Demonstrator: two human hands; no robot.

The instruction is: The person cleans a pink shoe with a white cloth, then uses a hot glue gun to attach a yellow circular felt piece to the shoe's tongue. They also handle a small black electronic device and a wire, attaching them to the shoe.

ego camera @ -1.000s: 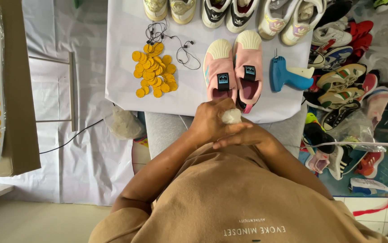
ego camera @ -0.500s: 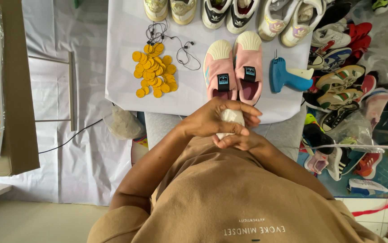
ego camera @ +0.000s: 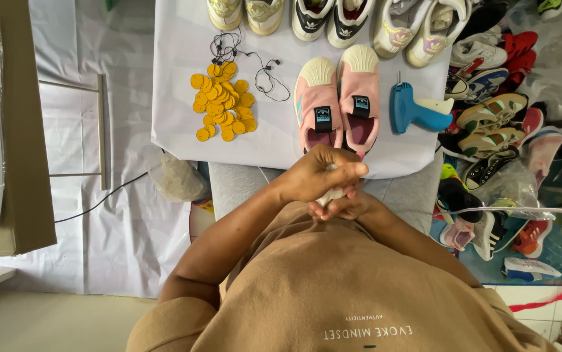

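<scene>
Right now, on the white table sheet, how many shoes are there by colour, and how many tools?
Pink slip-on shoes: 2
Cream shoes, at the top edge: 2
Black-and-white shoes: 2
White shoes with pastel trim: 2
Blue tagging gun: 1
Total: 9, leaving out the heap of yellow discs and the shoes off the sheet.

You have one view only, from the camera on your head, looking steeply down past your tan-shirted chest (ego camera: pixel 359 287) onto the white-covered table (ego camera: pixel 176 124) just ahead. It sits close over your joined hands, and takes in the table's near half and the floor to either side.
</scene>
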